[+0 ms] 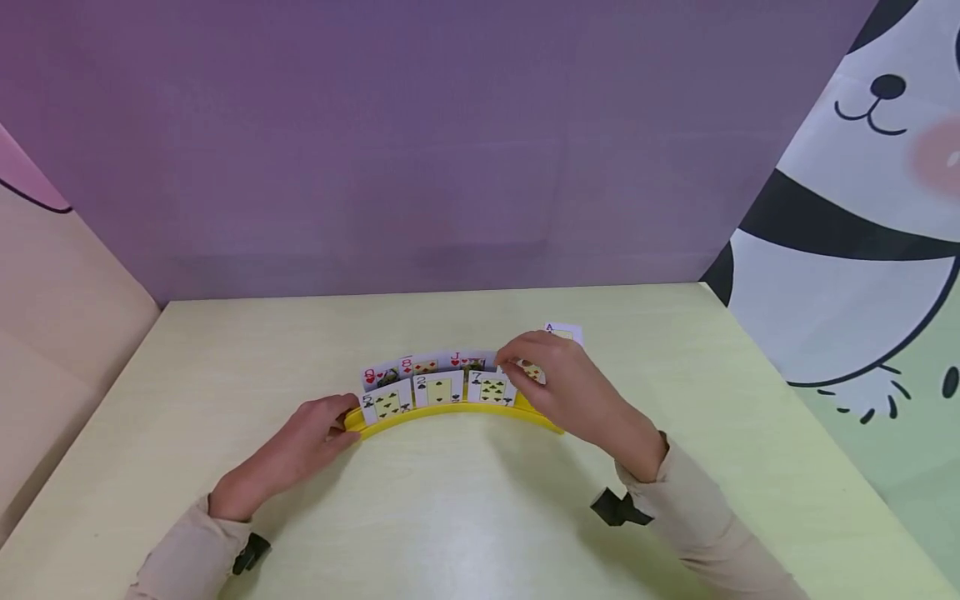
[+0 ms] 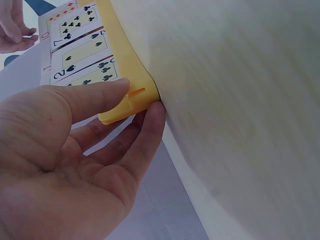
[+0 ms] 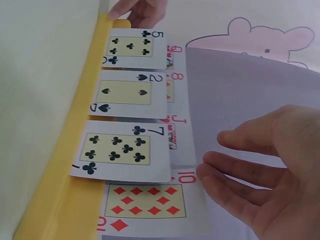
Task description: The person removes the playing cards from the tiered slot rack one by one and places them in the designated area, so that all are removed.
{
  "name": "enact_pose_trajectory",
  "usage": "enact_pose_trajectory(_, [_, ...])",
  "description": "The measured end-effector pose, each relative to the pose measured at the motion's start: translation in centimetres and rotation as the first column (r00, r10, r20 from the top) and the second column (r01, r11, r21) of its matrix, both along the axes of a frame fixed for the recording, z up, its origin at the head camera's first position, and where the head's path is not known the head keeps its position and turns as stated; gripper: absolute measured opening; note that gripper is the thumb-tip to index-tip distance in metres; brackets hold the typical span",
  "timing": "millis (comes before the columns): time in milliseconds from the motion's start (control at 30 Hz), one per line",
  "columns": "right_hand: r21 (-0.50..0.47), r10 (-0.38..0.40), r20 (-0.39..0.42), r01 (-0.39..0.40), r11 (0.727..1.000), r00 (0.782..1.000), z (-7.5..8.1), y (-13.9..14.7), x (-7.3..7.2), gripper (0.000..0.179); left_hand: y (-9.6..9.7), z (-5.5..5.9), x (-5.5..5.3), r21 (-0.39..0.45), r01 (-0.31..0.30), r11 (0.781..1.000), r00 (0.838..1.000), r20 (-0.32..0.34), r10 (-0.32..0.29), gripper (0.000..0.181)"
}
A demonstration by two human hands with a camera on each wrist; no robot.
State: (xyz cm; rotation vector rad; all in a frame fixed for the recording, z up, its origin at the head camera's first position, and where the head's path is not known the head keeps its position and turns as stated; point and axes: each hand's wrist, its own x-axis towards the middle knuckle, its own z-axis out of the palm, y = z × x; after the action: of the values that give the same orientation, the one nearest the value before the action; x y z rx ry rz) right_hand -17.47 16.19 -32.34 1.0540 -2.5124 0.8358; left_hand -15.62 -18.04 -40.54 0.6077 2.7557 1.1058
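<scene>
A curved yellow card holder [image 1: 450,409] stands on the table with playing cards upright in two rows. My left hand [image 1: 303,437] pinches its left end between thumb and fingers. The front row has the five of clubs [image 3: 131,47], the two of spades [image 3: 127,94] and the seven of clubs [image 3: 122,149]. Behind them, partly hidden, show a red queen, a red eight, a red jack and the ten of diamonds [image 3: 146,207]. My right hand [image 1: 570,379] is over the holder's right part, fingertips right by the ten's top edge, with nothing between thumb and fingers.
Behind my right hand an ace card [image 1: 570,333] is partly visible. The pale wooden table [image 1: 450,517] meets a purple backdrop [image 1: 420,167] at the back. A panel with a panda picture [image 1: 847,200] rises on the right.
</scene>
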Motion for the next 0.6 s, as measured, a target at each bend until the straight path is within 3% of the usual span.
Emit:
enact_pose_trajectory(233, [0.116,-0.037,-0.098,0.048,0.992,0.995,-0.8,-0.8,0.3,0.009,0.0,0.1,0.1,-0.004,0.000,1.000,1.000,0.010,0.000,0.026])
enact_pose_trajectory(600, [0.285,-0.040,-0.122,0.073,0.956,0.992,-1.5,-1.7,0.9,0.013,0.1,0.1,0.0,-0.004,0.001,1.000,1.000,0.003,-0.001,0.025])
